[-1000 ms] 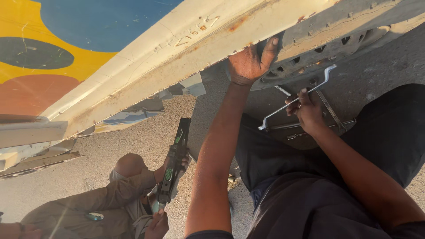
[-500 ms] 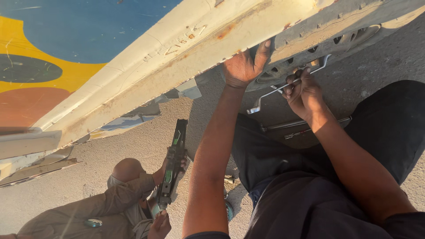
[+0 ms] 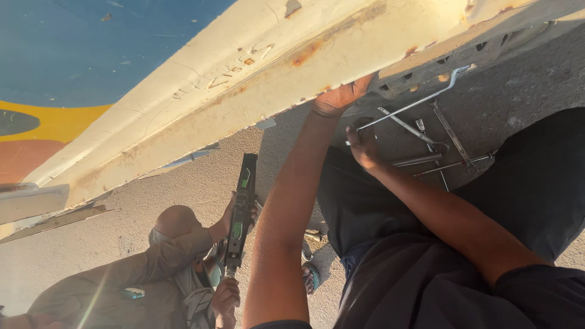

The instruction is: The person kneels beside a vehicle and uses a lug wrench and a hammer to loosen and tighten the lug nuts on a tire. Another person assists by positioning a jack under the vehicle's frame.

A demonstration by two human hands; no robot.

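Two hands work under the car sill [image 3: 256, 91]: the left hand [image 3: 341, 96] presses flat against it, while just below, the right hand [image 3: 364, 146] grips the bent crank rod [image 3: 420, 100].

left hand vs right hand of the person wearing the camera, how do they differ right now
The left hand is raised, pressed flat against the rusty cream panel edge; the right hand sits lower, fist closed round the bent metal crank rod. The left holds nothing; the right grips a tool. Both are bare, arms outstretched.
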